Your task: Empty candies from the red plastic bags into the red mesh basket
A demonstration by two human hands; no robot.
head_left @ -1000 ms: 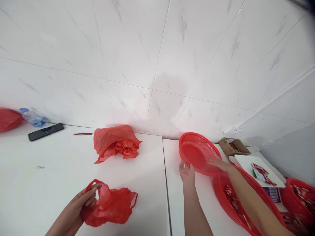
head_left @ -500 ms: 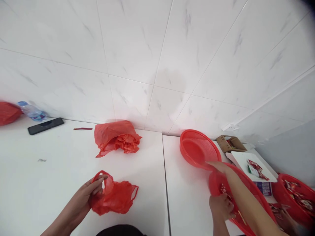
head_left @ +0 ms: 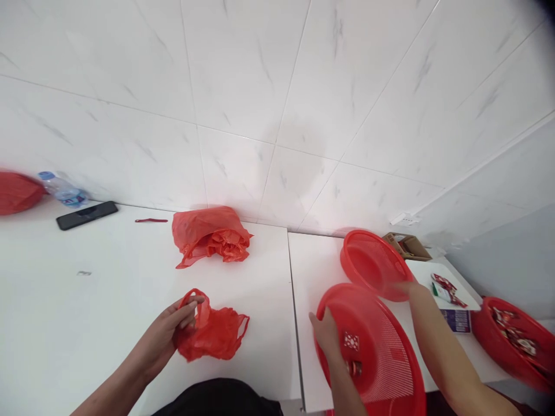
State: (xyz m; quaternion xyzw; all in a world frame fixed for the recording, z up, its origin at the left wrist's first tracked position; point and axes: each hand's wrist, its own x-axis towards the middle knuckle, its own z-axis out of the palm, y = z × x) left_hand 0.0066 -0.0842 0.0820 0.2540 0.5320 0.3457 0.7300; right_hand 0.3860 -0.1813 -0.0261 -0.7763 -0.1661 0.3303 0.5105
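My left hand (head_left: 185, 319) is closed on one handle of a small red plastic bag (head_left: 217, 335). The bag hangs crumpled just above the white table, its other handle loop sticking out to the right. A larger bundle of crumpled red plastic bags (head_left: 210, 234) lies behind it, close to the wall. I cannot find my right hand in view; the two arms at the right seem to belong to a co-worker.
A co-worker's hand (head_left: 326, 334) grips the large red basket (head_left: 381, 346), which holds a few small items. Another reaches to the smaller red basket (head_left: 368, 263). Phone (head_left: 87, 215), bottle (head_left: 65, 190), cardboard box (head_left: 410, 247), white tray (head_left: 459, 280) and red tub (head_left: 489, 329) stand around.
The large basket has moved left and forward with the co-worker's hand on its rim. The smaller basket has shifted right. My left hand keeps its hold on the bag.
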